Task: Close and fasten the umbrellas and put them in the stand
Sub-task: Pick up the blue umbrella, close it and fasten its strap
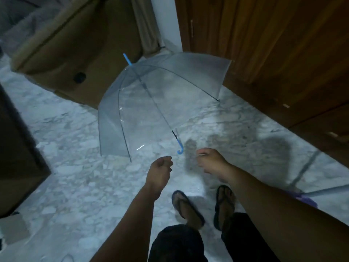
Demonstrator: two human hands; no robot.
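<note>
An open clear umbrella (151,103) lies on its side on the marble floor, blue tip pointing up-left and its blue hooked handle (180,148) toward me. My left hand (160,169) hovers just left of the handle, fingers loosely curled, holding nothing. My right hand (209,161) reaches in from the right, a short way from the handle, fingers relaxed and apart from it. Part of a second clear umbrella (321,176) with a purple part shows at the right edge. No stand is visible.
A large cardboard box (71,50) stands behind the umbrella at upper left. Wooden doors or cabinets (273,53) line the right side. Dark furniture (17,157) stands at the left. My sandalled feet (204,207) are on the floor below my hands.
</note>
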